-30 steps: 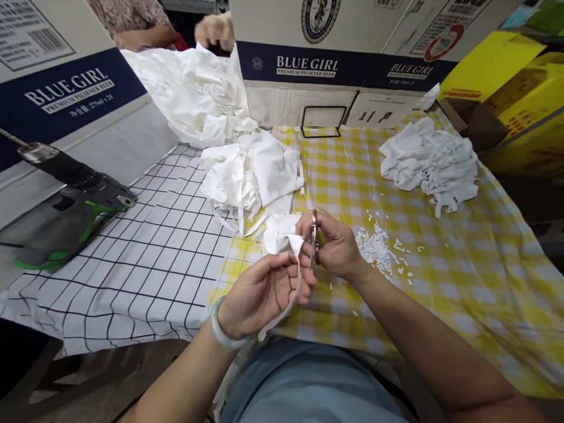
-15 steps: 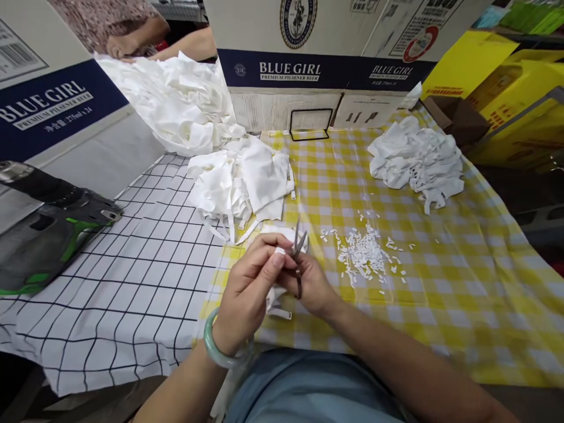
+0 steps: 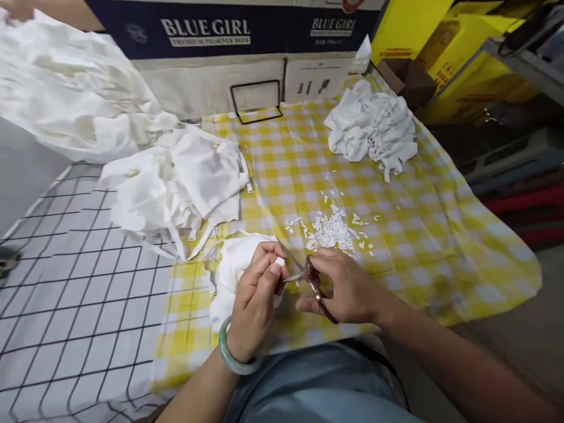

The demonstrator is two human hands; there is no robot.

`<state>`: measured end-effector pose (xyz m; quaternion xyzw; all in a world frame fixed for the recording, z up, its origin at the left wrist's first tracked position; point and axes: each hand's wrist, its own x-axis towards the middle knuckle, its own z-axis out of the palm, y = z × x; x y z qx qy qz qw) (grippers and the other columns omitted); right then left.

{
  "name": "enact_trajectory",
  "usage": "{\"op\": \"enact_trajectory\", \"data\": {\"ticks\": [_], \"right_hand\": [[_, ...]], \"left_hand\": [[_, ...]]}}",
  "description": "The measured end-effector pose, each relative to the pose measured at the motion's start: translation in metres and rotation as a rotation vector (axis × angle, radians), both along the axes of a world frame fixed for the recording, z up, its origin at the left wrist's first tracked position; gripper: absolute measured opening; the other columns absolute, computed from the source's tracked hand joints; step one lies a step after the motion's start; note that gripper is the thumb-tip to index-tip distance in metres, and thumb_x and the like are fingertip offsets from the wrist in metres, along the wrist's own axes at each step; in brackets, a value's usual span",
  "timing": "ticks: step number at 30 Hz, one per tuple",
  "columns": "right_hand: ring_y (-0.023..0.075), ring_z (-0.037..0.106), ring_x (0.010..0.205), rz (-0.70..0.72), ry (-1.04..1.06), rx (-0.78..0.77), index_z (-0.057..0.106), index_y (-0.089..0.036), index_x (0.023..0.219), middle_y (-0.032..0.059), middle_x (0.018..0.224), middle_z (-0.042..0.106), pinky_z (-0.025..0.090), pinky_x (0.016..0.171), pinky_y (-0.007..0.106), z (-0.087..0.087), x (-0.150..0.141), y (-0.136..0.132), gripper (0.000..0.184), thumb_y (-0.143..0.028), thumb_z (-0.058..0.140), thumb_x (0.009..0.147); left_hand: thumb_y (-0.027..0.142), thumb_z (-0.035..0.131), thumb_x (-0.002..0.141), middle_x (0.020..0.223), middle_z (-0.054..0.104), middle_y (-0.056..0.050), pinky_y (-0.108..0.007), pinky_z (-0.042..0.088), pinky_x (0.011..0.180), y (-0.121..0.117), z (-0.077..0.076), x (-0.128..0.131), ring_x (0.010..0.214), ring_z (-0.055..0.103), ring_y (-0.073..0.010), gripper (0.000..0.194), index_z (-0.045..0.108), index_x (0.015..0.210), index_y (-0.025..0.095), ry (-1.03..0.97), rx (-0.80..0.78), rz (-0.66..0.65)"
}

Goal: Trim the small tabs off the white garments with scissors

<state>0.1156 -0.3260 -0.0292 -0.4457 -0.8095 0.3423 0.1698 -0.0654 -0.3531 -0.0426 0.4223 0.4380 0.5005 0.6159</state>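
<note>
My left hand (image 3: 259,294) pinches the end of a white strap (image 3: 280,261) between thumb and fingers; a green bangle circles its wrist. Just right of it, my right hand (image 3: 343,288) grips scissors (image 3: 314,279) by their brownish handles. The blades are spread apart, their points close to the pinched strap end. Beneath and left of my left hand lies a white cloth piece (image 3: 231,261), partly hidden by the hand. Small white cut bits (image 3: 335,228) are scattered on the cloth beyond the scissors.
White garments with straps are heaped (image 3: 176,176) at left, joining a larger white pile (image 3: 74,88). Another white heap (image 3: 374,126) lies at far right. A black wire stand (image 3: 258,103) stands before a printed carton (image 3: 211,82). A checked tablecloth (image 3: 299,153) covers the table.
My left hand has closed from an open palm into a pinch on the strap end. My right hand has drawn back right, and the scissors' blades have opened. The view has swung right and down.
</note>
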Motion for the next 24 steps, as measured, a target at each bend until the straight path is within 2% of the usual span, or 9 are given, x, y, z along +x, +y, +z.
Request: {"op": "enact_trajectory", "data": {"ticks": [4,10,16,24], "right_hand": [[0.0135,0.046,0.061,-0.034,-0.057,-0.002,0.048,-0.019,0.062,-0.0012,0.061,0.053,0.034,0.065,0.028,-0.009,0.014,-0.004,0.049,-0.060,0.072,0.073],[0.0129,0.046,0.060,-0.046,-0.074,-0.031,0.050,-0.018,0.062,-0.0024,0.058,0.053,0.034,0.066,0.029,-0.014,0.021,-0.001,0.048,-0.059,0.074,0.070],[0.0122,0.046,0.057,-0.037,-0.057,-0.011,0.052,-0.018,0.061,-0.0024,0.056,0.054,0.033,0.066,0.029,-0.017,0.022,-0.002,0.044,-0.056,0.070,0.075],[0.0120,0.047,0.055,-0.049,-0.027,0.001,0.051,-0.019,0.058,-0.0020,0.053,0.055,0.034,0.063,0.029,-0.019,0.023,-0.003,0.044,-0.055,0.070,0.074]], "left_hand": [[0.028,0.043,0.100,0.100,0.041,-0.003,-0.023,0.034,0.058,0.005,-0.007,0.014,0.075,0.039,-0.0118,0.031,0.054,0.073,0.017,0.029,0.021,-0.075],[0.029,0.041,0.100,0.103,0.043,-0.005,-0.025,0.035,0.061,0.007,-0.012,0.019,0.080,0.042,-0.0137,0.032,0.055,0.074,0.017,0.116,0.023,-0.139],[0.028,0.039,0.100,0.107,0.043,-0.005,-0.026,0.039,0.070,0.006,-0.011,0.019,0.088,0.045,-0.0159,0.031,0.057,0.078,0.018,0.150,0.059,-0.156],[0.031,0.041,0.099,0.106,0.044,-0.006,-0.028,0.038,0.065,0.006,-0.012,0.020,0.084,0.044,-0.0174,0.031,0.058,0.076,0.019,0.175,0.070,-0.162]]}}
